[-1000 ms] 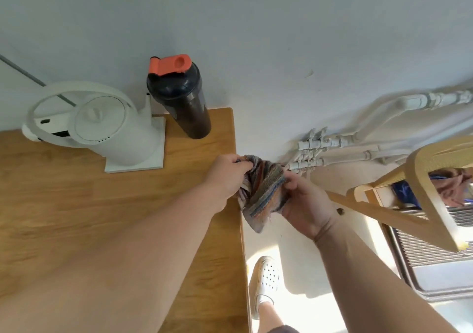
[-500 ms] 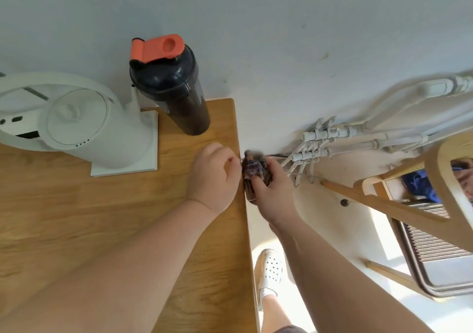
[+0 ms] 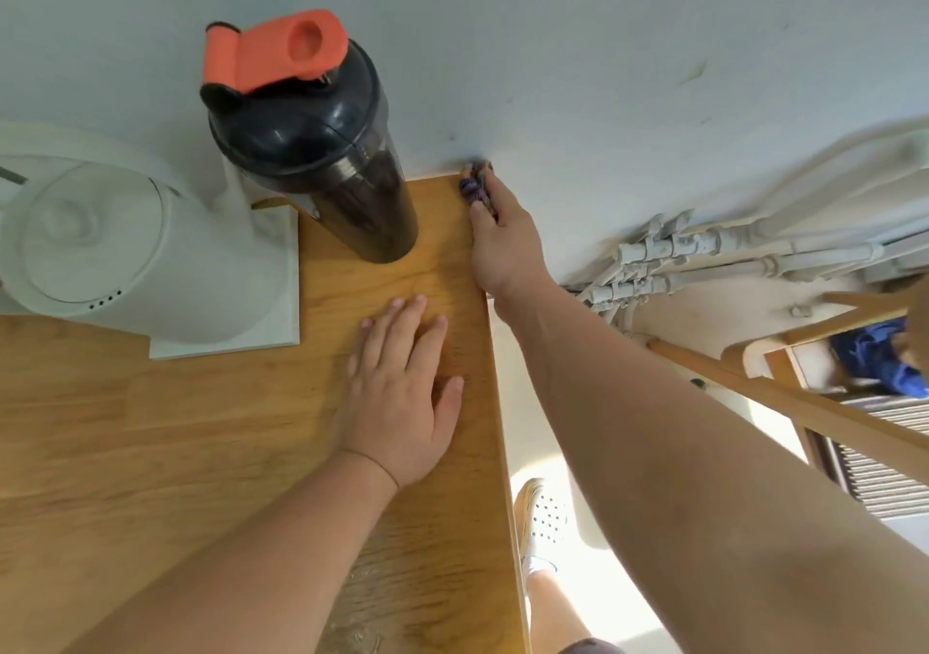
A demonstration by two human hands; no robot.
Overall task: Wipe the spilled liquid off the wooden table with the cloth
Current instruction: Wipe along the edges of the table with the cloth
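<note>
The wooden table (image 3: 151, 427) fills the left half of the head view. My right hand (image 3: 502, 246) reaches along the table's right edge to its far corner by the wall and is closed on a bunched striped cloth (image 3: 475, 186); only a small dark tip of the cloth shows past the fingers. My left hand (image 3: 402, 392) lies flat on the tabletop near that edge, fingers spread, holding nothing. I cannot make out any liquid on the wood.
A black shaker bottle with an orange lid (image 3: 311, 135) stands near the far corner, close to the cloth. A white kettle on its base (image 3: 130, 251) sits to its left. White pipes (image 3: 704, 256) run along the wall; a wooden chair (image 3: 804, 402) stands on the right.
The cloth went from spread between both hands to bunched in my right hand, which slid along the table edge to the far corner. My left hand let go and laid flat on the table.
</note>
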